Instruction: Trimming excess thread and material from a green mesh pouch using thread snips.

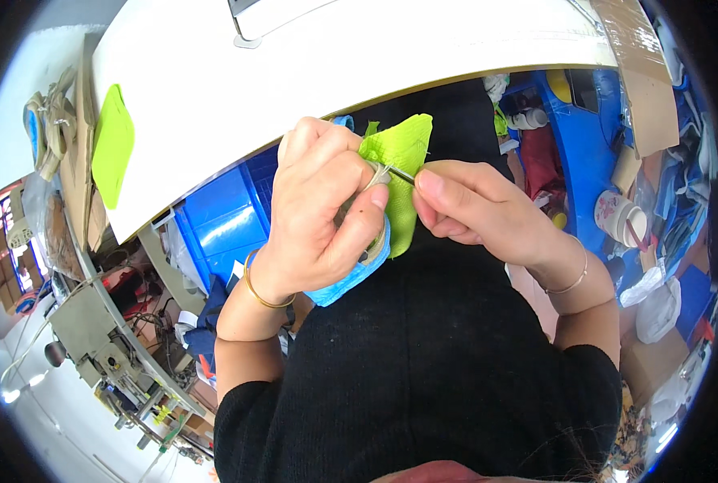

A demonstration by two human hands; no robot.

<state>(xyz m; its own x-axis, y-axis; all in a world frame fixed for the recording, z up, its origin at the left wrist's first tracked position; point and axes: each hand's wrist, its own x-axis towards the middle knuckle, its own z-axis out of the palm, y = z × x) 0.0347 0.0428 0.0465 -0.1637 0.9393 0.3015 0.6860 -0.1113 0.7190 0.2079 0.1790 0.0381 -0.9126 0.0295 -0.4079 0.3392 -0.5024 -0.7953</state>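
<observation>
My left hand (314, 213) is closed round a bunched piece of fabric, with a lime-green textured part (405, 217) and a light-blue part (349, 282) below. Pale beige strands (380, 174) come out between its thumb and forefinger. My right hand (488, 205) pinches a thin dark metal tool (401, 174), pointing left. The tool's far end meets the strands, and its exact tip is hidden among them. Both hands are raised in front of my chest, close to the front edge of the white table (423, 40).
A lime-green fabric piece (113, 149) lies at the table's left end. Under the table stands a blue plastic bin (226, 213). A patterned cup (616, 216) stands at right, by a blue surface (580, 161) with bags and cloth. Machinery (113, 354) fills the lower left.
</observation>
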